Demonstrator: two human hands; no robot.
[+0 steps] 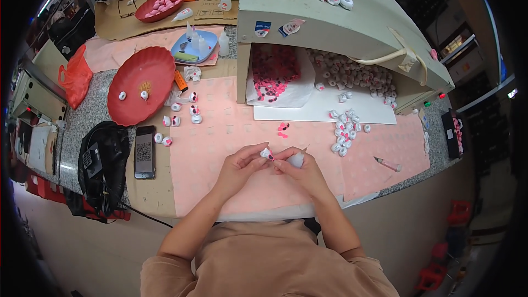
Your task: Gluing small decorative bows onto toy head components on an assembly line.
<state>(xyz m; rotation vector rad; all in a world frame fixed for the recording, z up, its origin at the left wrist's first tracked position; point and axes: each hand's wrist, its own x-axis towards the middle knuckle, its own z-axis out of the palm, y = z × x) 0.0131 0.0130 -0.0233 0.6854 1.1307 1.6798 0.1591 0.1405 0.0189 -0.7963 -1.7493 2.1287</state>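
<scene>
Over the pink-covered table (220,132), my left hand (237,168) pinches a small white rounded piece (266,153) with pink and dark bits on it. My right hand (309,177) has its thumb and finger against the same piece. A small white squeeze bottle (297,159) with a thin tip is also tucked in my right hand. Just beyond lie several pink and dark oval bits (282,130). A cluster of white ring-shaped pieces (342,132) with pink parts lies farther right. More finished-looking white pieces (195,111) sit in pairs at left.
A grey-green box-like housing (330,27) stands at the back, heaped inside with white pieces. Left are a red scalloped dish (126,71), a phone (144,154) and a black bag (104,159). A blue tray (192,44) holds bottles. A pen-like tube (388,164) lies right.
</scene>
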